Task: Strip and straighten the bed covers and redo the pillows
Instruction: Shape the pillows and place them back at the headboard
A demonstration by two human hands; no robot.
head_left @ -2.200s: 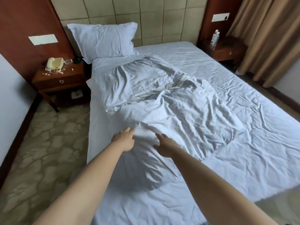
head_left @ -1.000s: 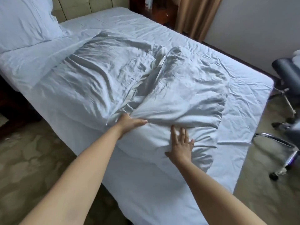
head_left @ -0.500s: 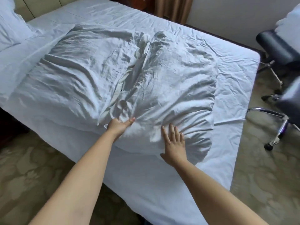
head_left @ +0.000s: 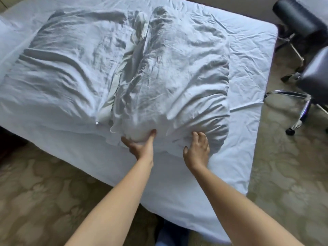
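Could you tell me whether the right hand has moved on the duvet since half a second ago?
Yes. The right hand has slid back toward the duvet's near edge, fingers now curling into its fold.

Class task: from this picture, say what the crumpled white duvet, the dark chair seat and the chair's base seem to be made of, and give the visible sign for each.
Crumpled white duvet: woven cloth, probably cotton, matte; it creases finely and puffs over soft filling.
Dark chair seat: likely leather or vinyl; smooth with a soft sheen.
Chair's base: polished metal, probably chrome; bright mirror-like highlights.
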